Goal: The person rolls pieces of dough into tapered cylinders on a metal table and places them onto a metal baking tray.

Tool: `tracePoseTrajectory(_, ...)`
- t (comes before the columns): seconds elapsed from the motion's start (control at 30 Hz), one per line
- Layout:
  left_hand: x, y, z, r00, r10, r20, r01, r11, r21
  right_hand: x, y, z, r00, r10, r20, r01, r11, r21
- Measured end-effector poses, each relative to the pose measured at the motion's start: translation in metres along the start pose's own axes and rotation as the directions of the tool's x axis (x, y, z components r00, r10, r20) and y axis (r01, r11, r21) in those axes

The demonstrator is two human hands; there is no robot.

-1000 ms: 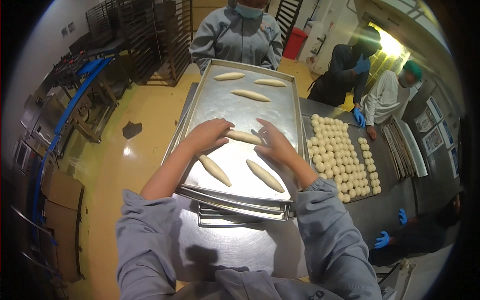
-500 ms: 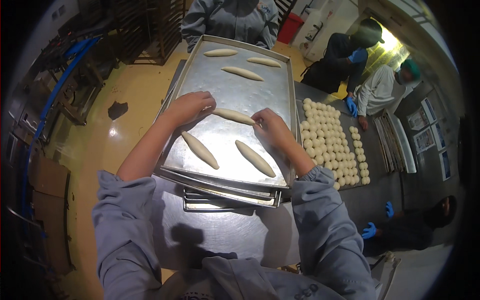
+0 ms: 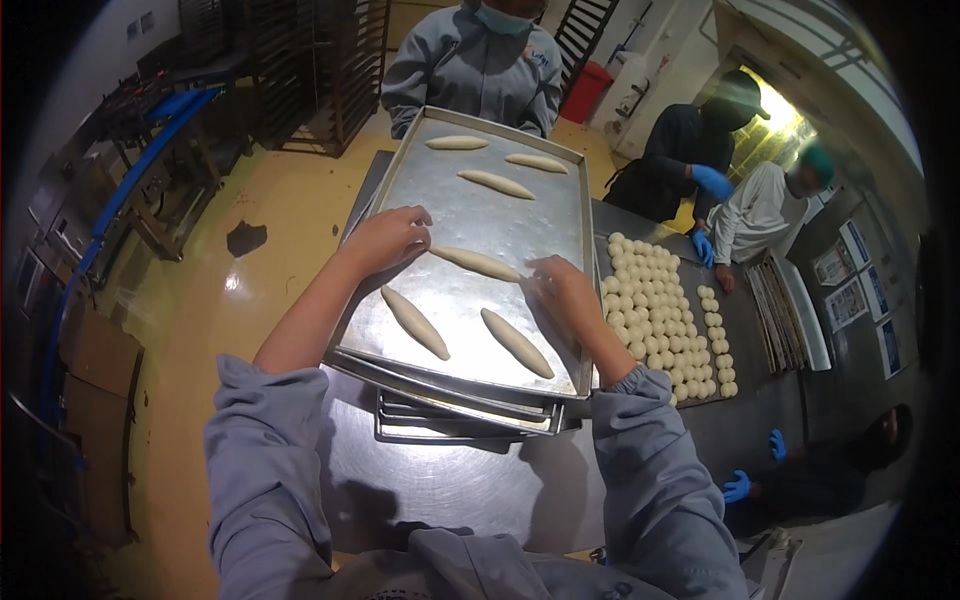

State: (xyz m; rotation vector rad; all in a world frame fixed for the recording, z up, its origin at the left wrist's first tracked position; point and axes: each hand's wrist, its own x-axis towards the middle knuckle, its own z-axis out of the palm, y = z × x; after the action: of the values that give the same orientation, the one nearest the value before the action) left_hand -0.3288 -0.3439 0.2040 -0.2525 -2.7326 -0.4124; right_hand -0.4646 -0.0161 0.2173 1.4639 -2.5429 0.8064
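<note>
A long dough piece [image 3: 478, 263] with tapered ends lies on a metal baking tray [image 3: 420, 190], between my two hands. My left hand [image 3: 392, 238] has its fingers curled together at the left tip of this piece. At its right tip, the thumb and fingers of my right hand [image 3: 562, 290] close around the end. Nearer to me on the tray are two more slanted dough pieces, the left one [image 3: 415, 323] and the right one [image 3: 517, 343]. Toward the far end lie three others, among them a middle one [image 3: 496, 185].
More trays [image 3: 450, 400] are stacked beneath, on a steel table [image 3: 450, 490]. Rows of round dough balls [image 3: 650, 310] cover the tabletop at right. Across from me stands a person in grey [image 3: 475, 65]. People with blue gloves [image 3: 737, 487] are along the right side.
My view has shifted, so the tray and table appear lower. Both hands remain at the ends of the same dough piece; my right fingers look slightly more extended.
</note>
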Motion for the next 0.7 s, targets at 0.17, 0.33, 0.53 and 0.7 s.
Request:
tracePoseTrajectory(0.17,-0.015,0.001,-0.022,0.996,0.081,-0.022,-0.076,0.982,0.176,-0.016,-0.004,-0.012,0.996,-0.084,0.039,0.091,0.97,-0.224)
tracePoseTrajectory(0.33,-0.071,0.047,-0.07,0.92,-0.164,-0.357,0.143,0.986,-0.085,-0.08,-0.027,-0.063,0.923,-0.037,-0.382,0.009,0.997,-0.075)
tracePoseTrajectory(0.53,-0.284,0.102,0.01,0.728,-0.458,-0.51,0.451,0.88,-0.147,-0.313,-0.032,-0.003,0.473,0.617,-0.629,-0.463,0.782,0.418)
tracePoseTrajectory(0.7,-0.444,0.227,0.147,0.573,-0.806,-0.146,0.81,0.584,-0.043,-0.435,-0.091,0.082,0.499,0.802,-0.33,-0.53,0.583,0.616)
